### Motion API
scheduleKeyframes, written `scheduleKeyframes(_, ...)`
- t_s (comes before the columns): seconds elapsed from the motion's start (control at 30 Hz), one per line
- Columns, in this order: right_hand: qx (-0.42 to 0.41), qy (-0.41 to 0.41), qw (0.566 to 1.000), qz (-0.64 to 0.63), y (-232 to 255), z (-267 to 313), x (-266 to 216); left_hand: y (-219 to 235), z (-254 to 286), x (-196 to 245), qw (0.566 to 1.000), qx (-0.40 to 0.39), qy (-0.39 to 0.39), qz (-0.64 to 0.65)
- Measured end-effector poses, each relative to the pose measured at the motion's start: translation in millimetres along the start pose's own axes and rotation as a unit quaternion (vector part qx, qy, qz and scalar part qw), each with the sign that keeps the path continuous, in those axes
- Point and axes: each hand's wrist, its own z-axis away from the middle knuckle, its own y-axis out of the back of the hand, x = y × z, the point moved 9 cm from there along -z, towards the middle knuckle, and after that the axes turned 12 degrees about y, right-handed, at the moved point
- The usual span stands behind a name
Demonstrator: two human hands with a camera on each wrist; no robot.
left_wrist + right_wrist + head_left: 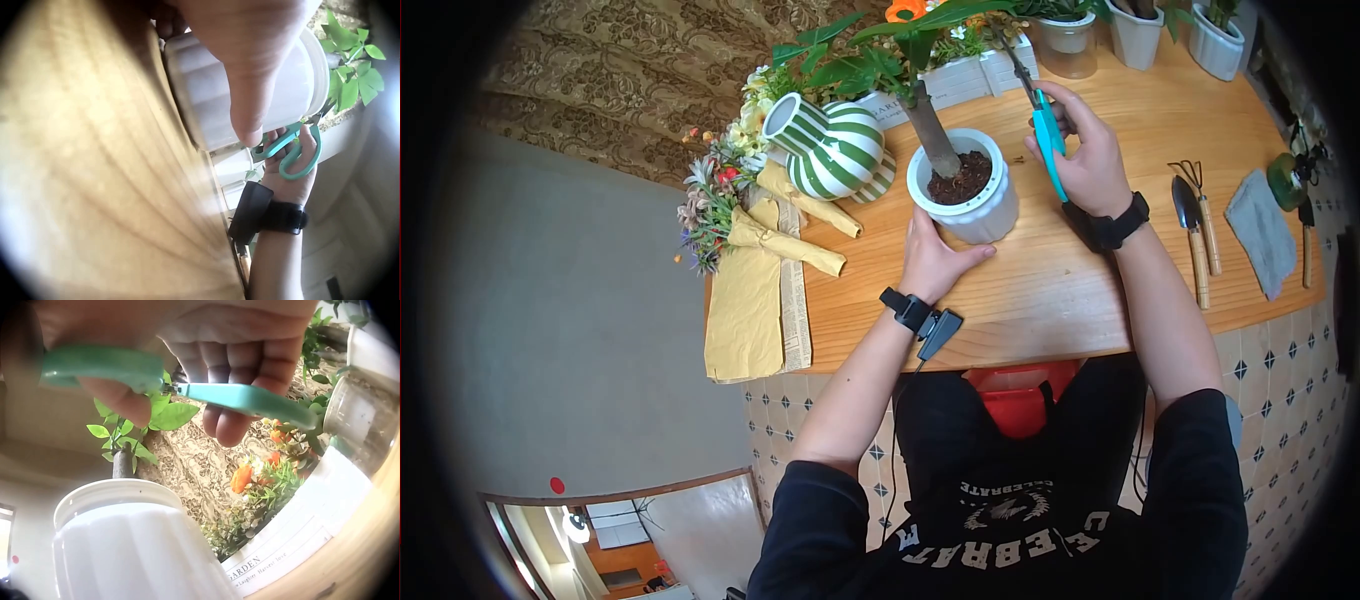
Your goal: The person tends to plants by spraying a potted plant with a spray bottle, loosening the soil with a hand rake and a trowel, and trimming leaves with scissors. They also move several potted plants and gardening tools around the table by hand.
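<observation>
A white ribbed flowerpot (985, 215) stands on the wooden table with dark soil (962, 180) and a thick-stemmed green plant (930, 130) in it. My left hand (940, 258) cups the near side of the pot low down, thumb on one side and fingers on the other. In the left wrist view the thumb lies along the pot's wall. Right of the plant, my right hand (1090, 160) grips turquoise-handled pruning shears (1048, 145), their dark blades pointing up beside the leaves. In the right wrist view the handles (250, 400) are spread, with fingers around them.
A green-and-white striped vase (835, 150) and wrapped bouquets (750, 240) are at left. A white planter box (975, 80) stands behind the plant, with potted plants (1140, 35) at back right. A trowel (1192, 230), hand rake (1205, 220) and grey cloth (1262, 235) lie at right.
</observation>
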Motion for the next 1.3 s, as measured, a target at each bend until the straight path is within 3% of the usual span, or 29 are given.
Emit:
scheduleKeyframes(0.3, 0.01, -0.004, 1.0, -0.009, 4, -1, -1, 1, 0, -1, 0.996, 0.054, -0.005, 0.067)
scheduleKeyframes(0.7, 0.033, 0.014, 0.999, -0.007, 7, -1, -1, -2, 1, -4, 0.996, 0.033, -0.009, 0.08)
scheduleKeyframes(0.9, 0.001, -0.041, 0.999, -0.02, -2, 4, 15, 0, 4, -6, 0.995, 0.035, 0.006, 0.093)
scheduleKeyframes(1.0, 0.005, -0.038, 0.999, -0.024, -1, 5, 16, 5, 4, 0, 0.99, 0.064, -0.023, 0.126)
scheduleKeyframes(1.3, 0.01, -0.012, 1.0, -0.005, 2, 3, 11, 2, 3, -3, 0.987, 0.047, -0.016, 0.153)
